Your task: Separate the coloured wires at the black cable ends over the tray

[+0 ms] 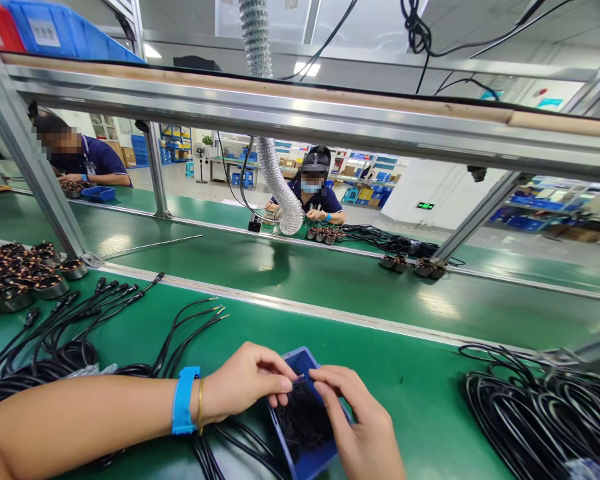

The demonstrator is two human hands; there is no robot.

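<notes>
My left hand (253,383), with a blue wrist strap (185,400) and a thin gold-coloured bangle, pinches something small and thin between thumb and forefinger. Close by, the thumb and fingertips of my right hand (363,423) come together near the same spot. What lies between the fingertips is too small to name. Both hands are over a blue bin (304,359) that holds many small, dark, thin pieces (303,420). Black cables (247,443) run beneath my left forearm. Their bare wire ends (223,311) fan out on the green bench beyond it.
At left are copper-wound motor stators (17,280) and cable connectors (113,290). Coiled black cables (525,407) lie right. A metal frame beam (300,120) crosses above; a flexible silver duct (270,167) hangs behind it. Two people (317,190) (97,160) sit at the far bench.
</notes>
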